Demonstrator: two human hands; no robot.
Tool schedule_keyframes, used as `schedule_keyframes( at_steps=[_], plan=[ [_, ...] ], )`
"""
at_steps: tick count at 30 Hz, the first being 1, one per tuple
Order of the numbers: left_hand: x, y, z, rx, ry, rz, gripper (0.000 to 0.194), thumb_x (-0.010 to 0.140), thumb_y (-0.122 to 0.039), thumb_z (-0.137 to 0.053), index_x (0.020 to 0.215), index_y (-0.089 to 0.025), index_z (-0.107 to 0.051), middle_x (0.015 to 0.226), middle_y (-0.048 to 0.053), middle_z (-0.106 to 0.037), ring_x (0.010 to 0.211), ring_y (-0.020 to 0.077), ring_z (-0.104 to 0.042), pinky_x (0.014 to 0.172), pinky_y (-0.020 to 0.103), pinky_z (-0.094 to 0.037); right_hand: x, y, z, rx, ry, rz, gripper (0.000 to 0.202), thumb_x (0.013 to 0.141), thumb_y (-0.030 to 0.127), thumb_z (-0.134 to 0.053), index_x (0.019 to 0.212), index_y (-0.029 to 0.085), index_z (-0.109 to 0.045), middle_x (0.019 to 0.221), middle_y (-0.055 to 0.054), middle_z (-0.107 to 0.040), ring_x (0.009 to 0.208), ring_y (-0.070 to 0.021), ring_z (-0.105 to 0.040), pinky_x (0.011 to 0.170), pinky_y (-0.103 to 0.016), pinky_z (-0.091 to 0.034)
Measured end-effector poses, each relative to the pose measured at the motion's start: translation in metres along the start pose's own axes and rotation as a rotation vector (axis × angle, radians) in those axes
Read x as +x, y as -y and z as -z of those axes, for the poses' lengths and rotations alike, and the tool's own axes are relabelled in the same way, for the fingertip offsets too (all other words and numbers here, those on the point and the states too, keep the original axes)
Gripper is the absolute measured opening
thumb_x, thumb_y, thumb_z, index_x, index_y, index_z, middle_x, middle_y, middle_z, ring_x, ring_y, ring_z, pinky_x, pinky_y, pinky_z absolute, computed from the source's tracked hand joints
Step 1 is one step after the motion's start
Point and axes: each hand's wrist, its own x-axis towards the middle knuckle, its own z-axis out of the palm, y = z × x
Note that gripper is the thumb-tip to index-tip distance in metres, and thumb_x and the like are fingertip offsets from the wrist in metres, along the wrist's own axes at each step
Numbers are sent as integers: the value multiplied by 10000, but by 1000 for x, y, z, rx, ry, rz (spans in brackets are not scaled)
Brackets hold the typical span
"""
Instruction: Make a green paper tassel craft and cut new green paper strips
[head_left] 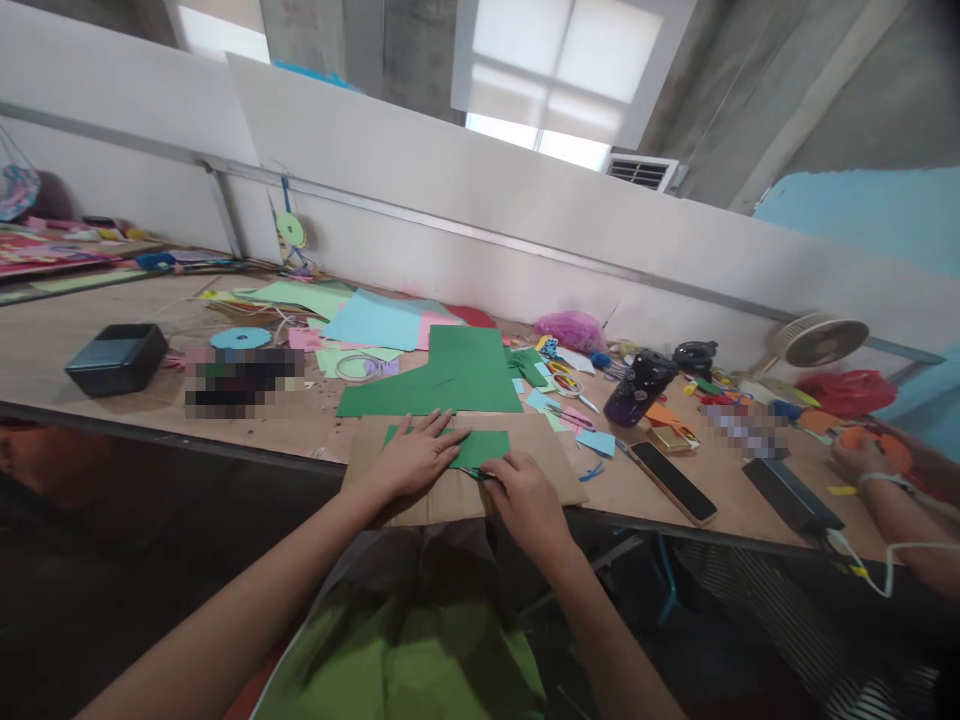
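A strip of green paper [484, 448] lies on a sheet of brown cardboard [551, 465] at the table's front edge. My left hand [420, 455] is spread flat over the strip's left part, fingers stretched out. At the strip's lower edge my right hand [521, 495] is closed, thumb and fingers pinched together. A thin dark sliver shows beside its fingertips, too small to name. Just beyond the cardboard is a larger L-shaped piece of green paper [469, 370].
Coloured paper sheets [375, 318] cover the back of the table. To the right are scissors [574, 385], a dark tumbler [637, 388], a phone [673, 483] and a black power bank [793, 497]. A black box [118, 358] stands left. At far right, another person's hand [862, 458] holds something orange.
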Motion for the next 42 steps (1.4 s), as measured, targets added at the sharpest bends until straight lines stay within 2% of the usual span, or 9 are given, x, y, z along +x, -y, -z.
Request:
schedule_keyframes(
  at_steps=[8,11,14,17,20,27,31,36,42],
  plan=[
    [2,1,-5,-35,-2,-22,495,1007,-433,-288,1493,-368,-357,1627,33,-136,1492,306,-147,1141,628,-112,-1,-1,-1,86,27,11,108,907,146,-596,928,218,-674,940,-45,-622,969,-208,-565,809,-285,-423],
    [4,7,3,-124,29,-18,514,1011,-447,-249,1513,-354,-312,1621,35,-168,1494,299,-137,1145,623,-99,-2,-1,-1,104,29,9,114,907,145,-598,929,225,-676,940,-43,-622,967,-206,-567,806,-281,-425],
    [3,18,16,-234,86,-81,527,1022,-427,-211,1537,-323,-252,1604,43,-242,1485,257,-193,1171,539,-137,-1,-2,0,124,31,8,127,904,132,-595,921,226,-677,942,-43,-622,975,-204,-565,811,-276,-425],
    [-1,30,24,-165,111,-79,506,1006,-448,-317,1501,-345,-345,1605,60,-237,1476,281,-222,1167,551,-124,-1,-4,-1,139,26,11,130,908,131,-589,931,222,-679,944,-46,-620,980,-206,-563,825,-279,-425],
    [-6,37,19,-80,97,-42,495,996,-480,-358,1483,-395,-355,1616,42,-186,1486,290,-181,1155,598,-64,-1,-5,-2,130,22,19,119,914,142,-586,935,215,-678,945,-48,-615,975,-208,-562,833,-285,-422],
    [-8,36,4,-40,47,-41,481,1011,-467,-326,1489,-408,-331,1621,31,-163,1491,257,-173,1166,560,-70,8,18,-9,62,25,65,108,921,161,-582,938,224,-667,931,-43,-604,955,-205,-557,787,-278,-406],
    [-7,38,12,-57,73,-47,489,1015,-474,-301,1498,-399,-314,1624,42,-144,1495,252,-155,1159,577,-62,12,29,-13,39,30,81,110,934,180,-566,923,227,-664,922,-44,-602,951,-208,-556,775,-280,-402],
    [-7,60,26,-160,163,-60,535,977,-585,-312,1492,-441,-293,1628,34,-162,1493,282,-151,1147,602,-90,12,27,-15,70,36,80,122,932,166,-561,931,228,-666,923,-43,-601,948,-207,-559,771,-275,-405],
    [-12,74,19,-143,141,-29,593,941,-641,-359,1495,-447,-275,1631,45,-149,1496,304,-124,1143,605,-68,14,31,-15,60,38,95,140,936,161,-545,944,226,-669,924,-51,-601,938,-217,-551,779,-295,-409]
  ],
)
